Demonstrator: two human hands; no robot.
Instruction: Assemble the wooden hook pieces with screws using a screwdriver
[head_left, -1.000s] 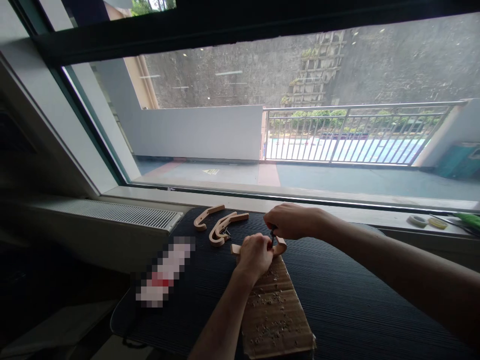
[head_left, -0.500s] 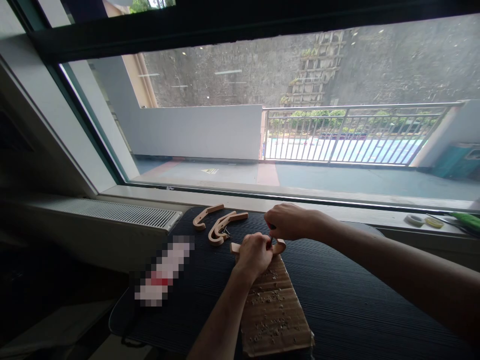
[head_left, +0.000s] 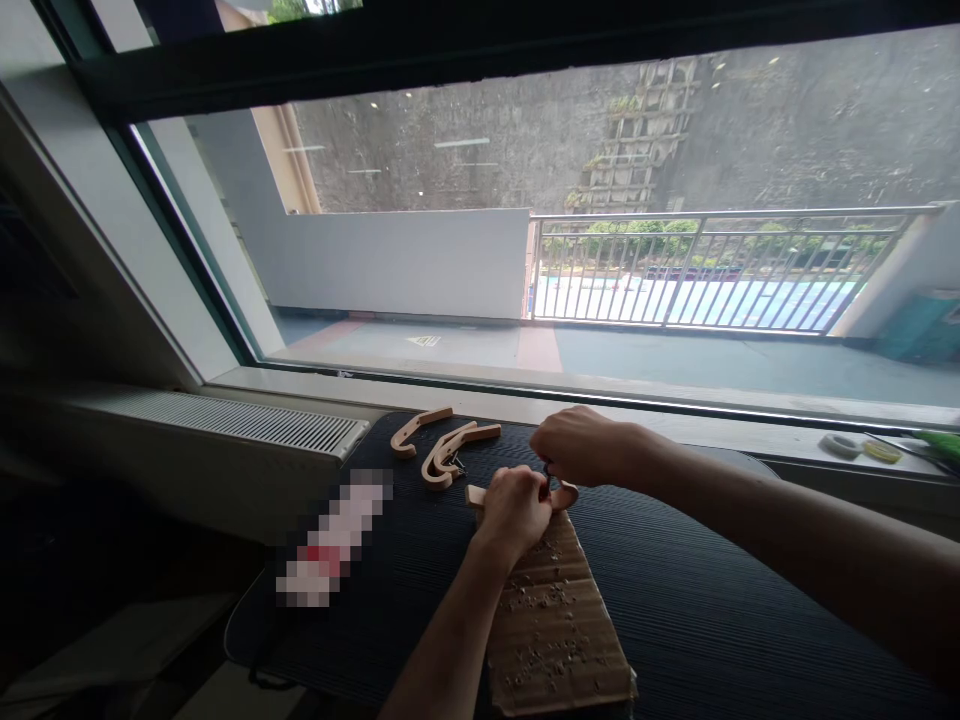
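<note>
My left hand (head_left: 516,510) is closed over a curved wooden hook (head_left: 568,496), pressing it onto the far end of a corrugated cardboard piece (head_left: 559,620). The hook's square end pokes out left of my knuckles and its rounded end to the right. Just above it, my right hand (head_left: 574,445) is wrapped round the handle of a screwdriver (head_left: 547,478), with the shaft pointing down at the hook. Most of the handle is hidden by my fingers, and the tip cannot be seen. Several similar wooden hooks (head_left: 431,468) lie on the table to the left, with small dark metal pieces beside them.
The dark table (head_left: 697,580) stands against a window sill (head_left: 480,400). A radiator (head_left: 247,425) runs along the left. On the sill at right lie tape rolls (head_left: 841,446) and a green item (head_left: 941,442). A blurred-out strip (head_left: 337,545) lies on the table's left.
The view has shifted slightly. My right hand has turned a little on the screwdriver; my left hand keeps its hold on the hook.
</note>
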